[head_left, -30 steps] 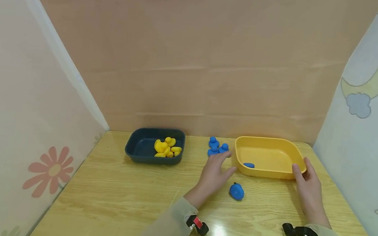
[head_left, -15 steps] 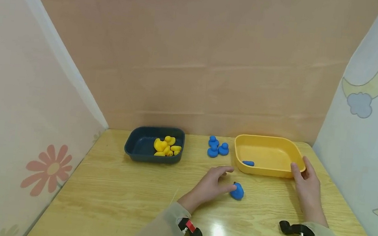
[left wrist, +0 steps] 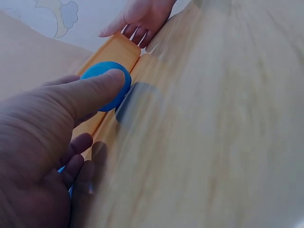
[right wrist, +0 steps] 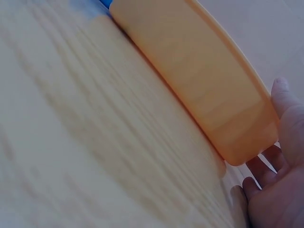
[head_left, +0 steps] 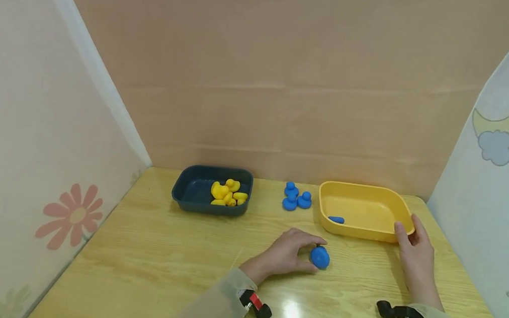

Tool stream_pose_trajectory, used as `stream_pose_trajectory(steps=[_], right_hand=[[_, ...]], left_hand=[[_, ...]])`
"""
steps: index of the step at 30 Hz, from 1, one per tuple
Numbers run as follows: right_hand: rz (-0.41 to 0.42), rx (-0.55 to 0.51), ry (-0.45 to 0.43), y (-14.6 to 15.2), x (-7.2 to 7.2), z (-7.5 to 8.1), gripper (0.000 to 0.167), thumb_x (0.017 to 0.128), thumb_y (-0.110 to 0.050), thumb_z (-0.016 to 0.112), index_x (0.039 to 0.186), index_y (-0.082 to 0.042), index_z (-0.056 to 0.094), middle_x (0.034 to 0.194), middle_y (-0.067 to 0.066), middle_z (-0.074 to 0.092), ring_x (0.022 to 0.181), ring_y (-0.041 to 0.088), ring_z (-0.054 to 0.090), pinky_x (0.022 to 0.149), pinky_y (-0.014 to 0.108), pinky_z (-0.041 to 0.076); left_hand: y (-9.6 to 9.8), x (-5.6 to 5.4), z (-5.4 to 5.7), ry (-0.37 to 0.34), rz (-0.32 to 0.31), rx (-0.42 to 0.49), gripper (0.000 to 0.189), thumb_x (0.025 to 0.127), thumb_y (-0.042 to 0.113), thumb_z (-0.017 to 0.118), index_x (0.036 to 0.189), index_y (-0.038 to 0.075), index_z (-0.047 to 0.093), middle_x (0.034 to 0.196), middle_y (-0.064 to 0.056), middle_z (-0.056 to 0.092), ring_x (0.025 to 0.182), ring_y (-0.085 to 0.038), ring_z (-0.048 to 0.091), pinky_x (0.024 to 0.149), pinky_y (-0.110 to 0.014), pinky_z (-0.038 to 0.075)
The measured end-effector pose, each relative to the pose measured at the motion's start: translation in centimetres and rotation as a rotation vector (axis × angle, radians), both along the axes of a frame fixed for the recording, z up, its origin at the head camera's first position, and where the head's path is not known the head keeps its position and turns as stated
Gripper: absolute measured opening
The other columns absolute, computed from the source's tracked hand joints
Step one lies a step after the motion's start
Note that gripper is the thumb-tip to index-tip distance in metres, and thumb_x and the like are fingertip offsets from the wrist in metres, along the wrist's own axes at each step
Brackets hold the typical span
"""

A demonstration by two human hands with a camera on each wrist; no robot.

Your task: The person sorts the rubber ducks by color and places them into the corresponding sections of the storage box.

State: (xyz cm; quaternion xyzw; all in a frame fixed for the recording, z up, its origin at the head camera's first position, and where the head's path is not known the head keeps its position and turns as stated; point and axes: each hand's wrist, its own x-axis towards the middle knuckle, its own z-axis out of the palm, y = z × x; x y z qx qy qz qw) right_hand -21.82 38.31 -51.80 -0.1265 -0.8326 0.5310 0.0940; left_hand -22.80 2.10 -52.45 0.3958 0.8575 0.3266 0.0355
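My left hand holds a small blue rubber duck between thumb and forefinger, low over the wooden table. In the left wrist view the thumb lies across the duck, and the other fingers curl below. At the front right corner of a yellow tub is my right hand, its thumb at the rim and its fingers round the outer wall. The right wrist view shows the tub's long side beside that hand. One blue piece lies inside the tub, partly hidden by its front wall.
Several yellow ducks lie in a dark blue tub at the back left. Between the two tubs stand three blue ducks. Brown paper rises behind the table, and patterned sheets flank it.
My left hand has come back toward me from near the three blue ducks and closed thumb and forefinger on the nearer duck. My right hand stays at the yellow tub's corner.
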Motion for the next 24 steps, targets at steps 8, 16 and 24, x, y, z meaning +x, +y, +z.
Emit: stream_pose_trajectory(steps=[8,16,24], right_hand=[[-0.014,0.024,0.020,0.05,-0.05,0.17,0.083,0.115,-0.056,0.049,0.179,-0.021,0.009,0.180,0.023,0.020,0.157,0.038,0.030,0.091,-0.003,0.031],[-0.006,0.015,0.033,-0.01,0.13,0.12,0.084,0.115,-0.056,0.050,0.179,-0.019,0.010,0.179,0.023,0.023,0.152,0.036,0.034,0.090,-0.002,0.032],[-0.042,-0.051,-0.006,-0.36,-0.19,0.40,0.085,0.114,-0.059,0.050,0.180,-0.023,0.011,0.183,0.014,0.013,0.166,0.037,0.020,0.123,0.015,0.025]], left_hand=[[0.35,-0.04,0.01,0.061,0.027,-0.043,0.059,0.097,0.036,0.089,0.151,0.026,0.068,0.148,0.017,0.067,0.139,-0.005,0.055,0.121,-0.031,0.039],[0.89,0.50,0.11,0.100,0.092,-0.090,0.056,0.097,0.041,0.089,0.148,0.026,0.071,0.144,0.017,0.069,0.136,-0.006,0.057,0.119,-0.031,0.041],[0.86,0.62,0.16,0.073,0.119,-0.099,0.051,0.098,0.043,0.087,0.145,0.027,0.073,0.140,0.018,0.071,0.133,-0.007,0.057,0.117,-0.032,0.043]])
